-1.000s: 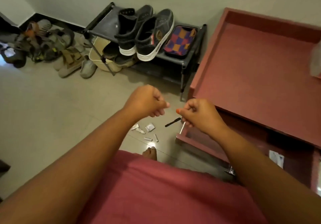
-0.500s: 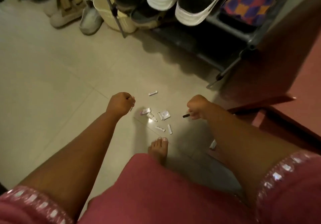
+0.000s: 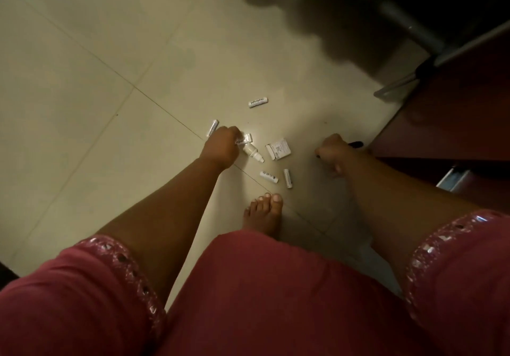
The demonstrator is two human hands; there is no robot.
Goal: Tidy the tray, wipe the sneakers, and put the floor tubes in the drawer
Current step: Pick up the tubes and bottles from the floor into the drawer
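Observation:
Several small white tubes lie scattered on the tiled floor, among them one far tube, one at the left and two near my foot. A white dropper bottle and a small white box lie between my hands. My left hand is down at the floor, its fingers curled round a white printed tube. My right hand grips a thin black pen-like tube that sticks out of the fist on both sides.
The maroon cabinet stands at the right, with a drawer front partly out beneath it. A metal shoe rack leg reaches the floor at the upper right. My bare foot is just behind the tubes.
I have bent down from the cabinet top to the floor. Both hands dropped to the scattered items; the left now grips a white tube, and the right took up the black one.

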